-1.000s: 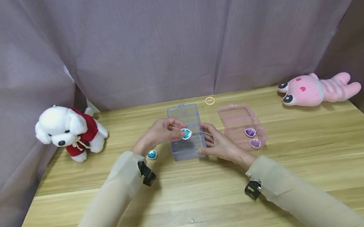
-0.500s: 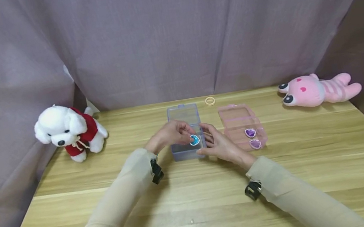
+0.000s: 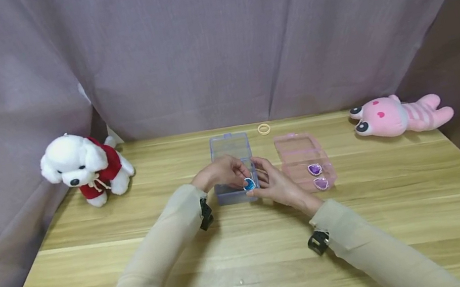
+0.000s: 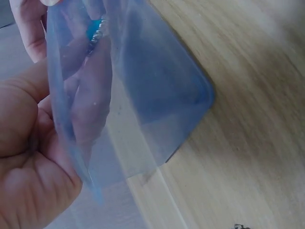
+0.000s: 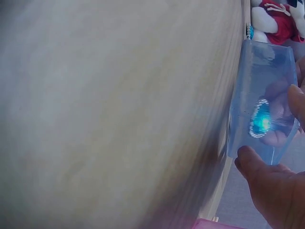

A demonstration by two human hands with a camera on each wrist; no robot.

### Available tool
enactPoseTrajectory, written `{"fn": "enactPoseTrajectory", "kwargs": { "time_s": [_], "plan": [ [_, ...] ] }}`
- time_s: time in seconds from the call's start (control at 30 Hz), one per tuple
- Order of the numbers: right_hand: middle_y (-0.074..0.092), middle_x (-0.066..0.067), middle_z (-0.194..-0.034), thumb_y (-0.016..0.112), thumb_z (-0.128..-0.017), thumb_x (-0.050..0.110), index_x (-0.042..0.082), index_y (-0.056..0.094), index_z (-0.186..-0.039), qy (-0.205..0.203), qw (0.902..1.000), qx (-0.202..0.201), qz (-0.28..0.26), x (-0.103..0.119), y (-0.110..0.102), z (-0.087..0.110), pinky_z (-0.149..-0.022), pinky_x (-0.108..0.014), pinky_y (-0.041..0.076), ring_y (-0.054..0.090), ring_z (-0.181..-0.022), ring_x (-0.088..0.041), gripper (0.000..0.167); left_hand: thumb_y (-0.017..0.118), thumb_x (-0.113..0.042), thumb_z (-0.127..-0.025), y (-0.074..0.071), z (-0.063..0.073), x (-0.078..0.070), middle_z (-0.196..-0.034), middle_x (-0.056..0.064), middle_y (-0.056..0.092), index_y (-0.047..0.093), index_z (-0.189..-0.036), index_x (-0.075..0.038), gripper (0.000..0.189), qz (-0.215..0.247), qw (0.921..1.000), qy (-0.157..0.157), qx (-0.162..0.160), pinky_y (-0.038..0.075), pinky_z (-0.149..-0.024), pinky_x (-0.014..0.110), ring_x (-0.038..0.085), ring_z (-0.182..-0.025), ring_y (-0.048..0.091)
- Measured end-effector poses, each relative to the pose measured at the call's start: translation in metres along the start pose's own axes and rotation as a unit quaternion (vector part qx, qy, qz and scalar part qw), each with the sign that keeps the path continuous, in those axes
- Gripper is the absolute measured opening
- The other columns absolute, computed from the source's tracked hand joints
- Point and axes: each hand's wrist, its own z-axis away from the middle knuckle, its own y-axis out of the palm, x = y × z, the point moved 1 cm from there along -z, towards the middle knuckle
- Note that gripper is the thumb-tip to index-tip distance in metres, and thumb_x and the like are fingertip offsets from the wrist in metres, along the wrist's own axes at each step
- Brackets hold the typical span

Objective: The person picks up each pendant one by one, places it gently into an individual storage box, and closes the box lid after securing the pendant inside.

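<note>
The left grip (image 3: pixel 222 170) pinches downward beside the curled right grip (image 3: pixel 280 185)

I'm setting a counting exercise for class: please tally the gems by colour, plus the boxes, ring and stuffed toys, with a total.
Blue gems: 2
Purple gems: 2
Boxes: 2
Ring: 1
Stuffed toys: 2
Total: 9

Blue box (image 3: pixel 232 198): seen in clear plastic, smooth and glossy. Pink box (image 3: pixel 301 157): likewise in translucent plastic. Blue gem (image 5: pixel 260 121): glossy, bordered by silvery, knobbly beading. Worktop (image 3: pixel 240 254): surfaced in wood grain, smooth, faintly glossy. Curtain (image 3: pixel 176 50): hung in matt cloth. Toy dog (image 3: pixel 71 158): covered in fluffy plush, dressed in cloth. Sleeves (image 3: pixel 158 251): matt cloth.
</note>
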Motion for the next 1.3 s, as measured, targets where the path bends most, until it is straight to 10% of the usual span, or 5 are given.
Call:
{"fn": "enactPoseTrajectory", "kwargs": {
  "time_s": [0.87, 1.1, 1.3],
  "plan": [
    [0.009, -0.030, -0.152, 0.069, -0.080, -0.005, -0.004, 0.008, -0.146, 0.008, 0.9999, -0.007, 0.004, 0.000, 0.000, 0.000, -0.112, -0.043, 0.028, 0.020, -0.139, -0.041, 0.090, 0.069, 0.000, -0.080, 0.009, -0.002, -0.002, -0.084, 0.002, 0.071, 0.072, -0.090, -0.007, 0.013, -0.198, 0.9796, 0.028, -0.021, 0.045, -0.065, 0.015, 0.007, -0.069, 0.056],
    [0.009, -0.028, -0.153, 0.070, -0.080, -0.003, -0.003, 0.008, -0.147, 0.014, 0.9999, -0.006, 0.002, 0.000, 0.001, 0.001, -0.112, -0.041, 0.028, 0.021, -0.139, -0.040, 0.092, 0.067, -0.001, -0.084, 0.002, 0.008, -0.002, -0.090, 0.005, 0.070, 0.070, -0.097, -0.003, 0.014, -0.148, 0.9869, 0.054, -0.035, 0.050, -0.072, 0.017, 0.010, -0.079, 0.060],
    [0.011, -0.028, -0.153, 0.070, -0.079, -0.003, -0.003, 0.007, -0.147, 0.009, 0.9999, -0.003, 0.007, 0.000, 0.000, -0.001, -0.112, -0.043, 0.028, 0.022, -0.139, -0.041, 0.092, 0.068, -0.002, -0.083, -0.033, 0.042, 0.009, -0.093, 0.010, 0.070, 0.066, -0.103, 0.003, 0.021, -0.033, 0.9911, 0.077, -0.104, 0.053, -0.075, 0.021, 0.013, -0.080, 0.062]
  ]
}}
